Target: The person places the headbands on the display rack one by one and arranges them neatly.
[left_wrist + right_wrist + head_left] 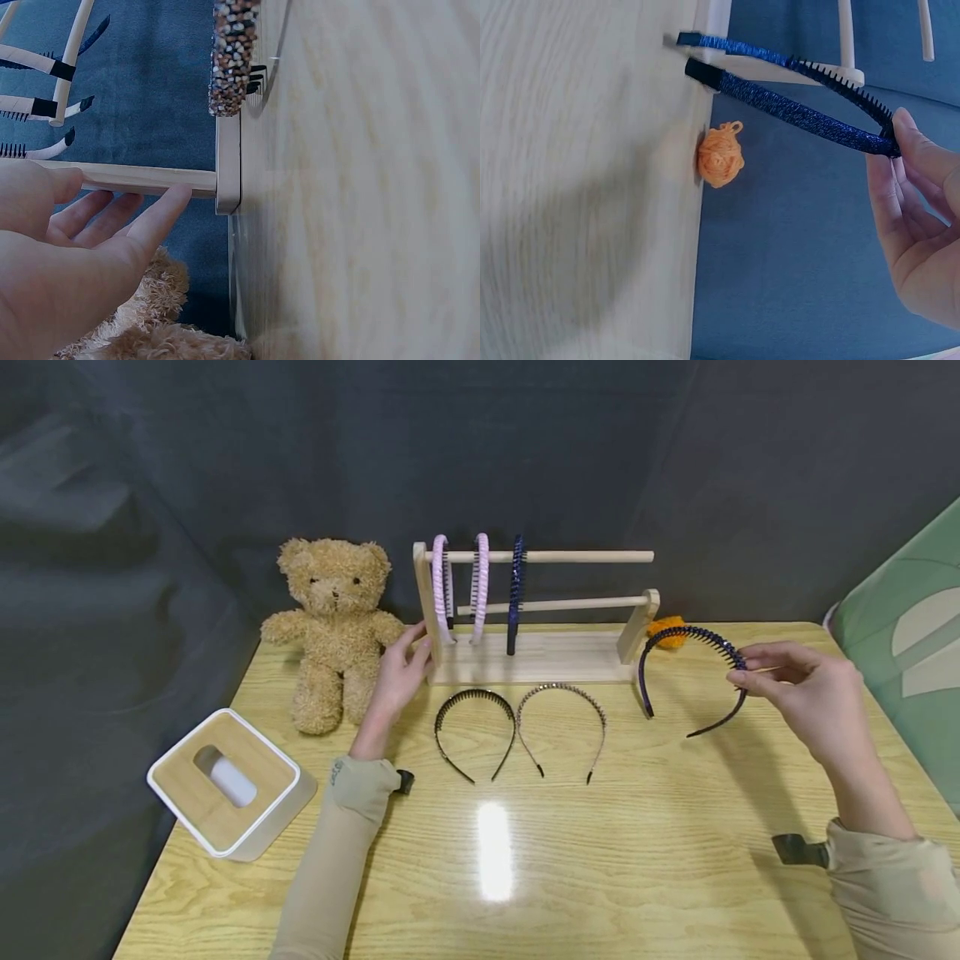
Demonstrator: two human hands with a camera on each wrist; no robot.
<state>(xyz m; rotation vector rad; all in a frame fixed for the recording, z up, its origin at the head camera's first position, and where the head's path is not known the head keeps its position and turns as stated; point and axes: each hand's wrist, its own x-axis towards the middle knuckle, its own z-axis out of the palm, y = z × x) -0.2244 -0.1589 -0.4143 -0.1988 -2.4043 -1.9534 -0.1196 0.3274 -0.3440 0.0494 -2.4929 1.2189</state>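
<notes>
My right hand (813,693) pinches a dark blue glittery headband (795,112) between thumb and fingers, to the right of a wooden rack (532,660). Its toothed arc hangs above the table, ends pointing down and to the left. At the rack's left end, my left hand (401,672) holds the upright post (150,178), with fingers on either side of it. On the upper rod (585,557) hang two pink headbands (481,585) and a dark blue headband (516,585). In front of the rack lie a black headband (477,693) and a thin jewelled headband (561,686).
A brown teddy bear (335,627) sits left of the rack, close to my left hand. A white tissue box (255,810) with a wooden lid stands at the table's left edge. Behind the headband, an orange yarn ball (720,155) lies near the rack's right end.
</notes>
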